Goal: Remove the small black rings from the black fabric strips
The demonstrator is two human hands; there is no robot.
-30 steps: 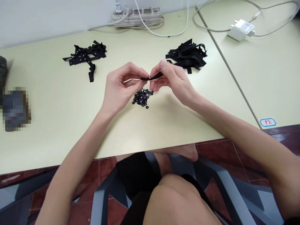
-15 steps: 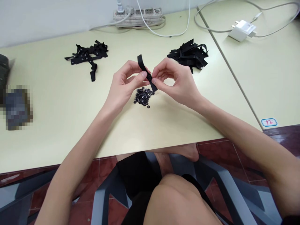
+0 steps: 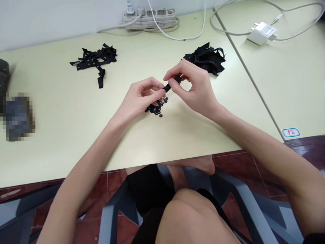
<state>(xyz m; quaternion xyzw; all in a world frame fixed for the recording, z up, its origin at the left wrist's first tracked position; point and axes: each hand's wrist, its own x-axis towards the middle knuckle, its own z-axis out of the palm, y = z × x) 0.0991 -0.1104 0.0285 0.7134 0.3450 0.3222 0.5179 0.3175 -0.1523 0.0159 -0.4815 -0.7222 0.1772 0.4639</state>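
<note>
Between my two hands is a short black fabric strip (image 3: 167,88), slanting up to the right. Thumb and fingers of my left hand (image 3: 146,95) pinch its lower left end. My right hand (image 3: 194,84) grips the upper right end, where the strip looks bent over; part of it is hidden by the fingers. Just beneath my left fingertips lies a small heap of black ring-shaped pieces (image 3: 155,110), partly covered by that hand. Behind my right hand sits a pile of black strips (image 3: 208,59).
Another pile of black strips (image 3: 95,59) lies at the far left. A power strip (image 3: 149,18) with cables stands along the wall. A white charger (image 3: 261,33) rests on the right table, past the seam. A blurred-out object (image 3: 19,118) is at the left.
The strip has turned from leaning up-left to slanting up-right, and its free upper end is no longer sticking out. My left hand has moved lower, partly over the heap of ring-shaped pieces.
</note>
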